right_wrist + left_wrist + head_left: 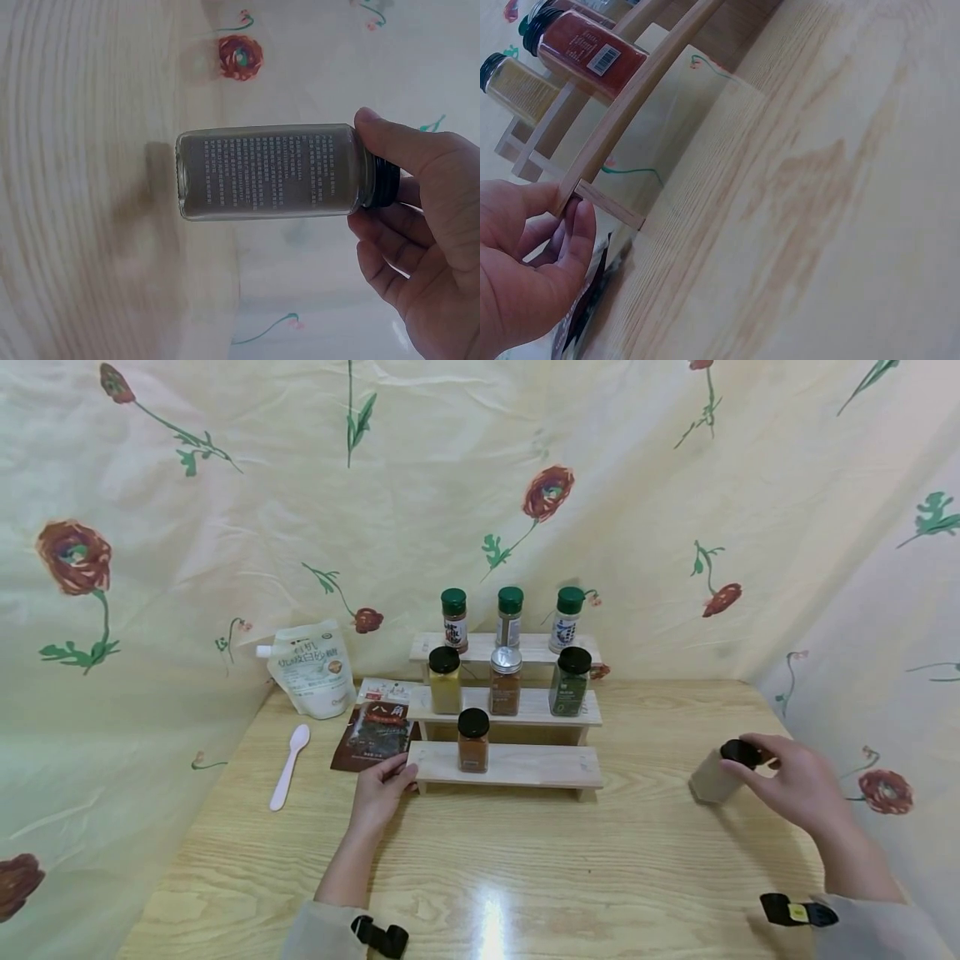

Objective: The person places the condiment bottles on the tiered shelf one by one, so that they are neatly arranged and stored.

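Observation:
My right hand [798,781] pinches a spice jar [712,777] by its black cap at the table's right side. In the right wrist view, the jar [270,172] holds grey-brown powder, has white print on its side, and its base is close over the table. My left hand [380,793] grips the left end of the lowest step of a wooden three-step rack [540,764]; thumb and fingers hold the board's end in the left wrist view. On that step stands one black-capped jar [473,743] of reddish-brown spice, left of the middle.
The middle step bears a yellow-powder jar [445,683], a silver-capped jar [506,683] and a green-herb jar [570,683]. Green-capped bottles [510,614] line the top step. Left of the rack lie a brown packet [375,731], a white pouch [311,668] and a white spoon [288,768].

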The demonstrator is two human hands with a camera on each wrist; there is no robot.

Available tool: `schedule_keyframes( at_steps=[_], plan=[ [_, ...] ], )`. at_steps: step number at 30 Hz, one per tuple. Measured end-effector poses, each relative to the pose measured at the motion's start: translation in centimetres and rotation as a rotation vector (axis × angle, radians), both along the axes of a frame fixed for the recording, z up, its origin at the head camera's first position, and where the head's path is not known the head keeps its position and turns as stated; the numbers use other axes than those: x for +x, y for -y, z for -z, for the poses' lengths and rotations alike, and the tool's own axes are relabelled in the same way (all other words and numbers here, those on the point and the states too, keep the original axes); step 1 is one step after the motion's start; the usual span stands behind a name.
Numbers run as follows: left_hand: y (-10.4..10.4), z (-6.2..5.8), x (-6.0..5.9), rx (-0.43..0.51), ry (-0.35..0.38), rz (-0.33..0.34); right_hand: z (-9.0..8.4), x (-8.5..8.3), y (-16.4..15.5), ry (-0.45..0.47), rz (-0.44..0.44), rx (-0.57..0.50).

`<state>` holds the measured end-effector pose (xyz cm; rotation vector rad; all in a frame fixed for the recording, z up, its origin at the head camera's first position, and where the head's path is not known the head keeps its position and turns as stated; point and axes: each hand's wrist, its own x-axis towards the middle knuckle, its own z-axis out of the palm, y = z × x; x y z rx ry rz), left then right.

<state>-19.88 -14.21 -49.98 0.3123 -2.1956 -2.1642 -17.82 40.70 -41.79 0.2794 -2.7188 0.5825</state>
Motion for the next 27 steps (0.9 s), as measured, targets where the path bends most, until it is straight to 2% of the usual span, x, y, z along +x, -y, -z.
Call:
schedule_keyframes(
  at_steps=[9,18,27],
  plan=[
    [0.1,0.2,-0.1,-0.006,-0.008,0.005,-1.5,-0.4,2.3,-0.02,-0.012,-0.02],
    [0.0,0.2,0.0,-0.003,-0.009,0.001,-2.2,-1.1,5.1,-0.146,-0.079,-0.046],
    [0.0,0.0,0.0,-0.002,-0.005,-0.004,-2.6,-1.6,8.0,-0.171,-0.138,-0.069]
  ],
)
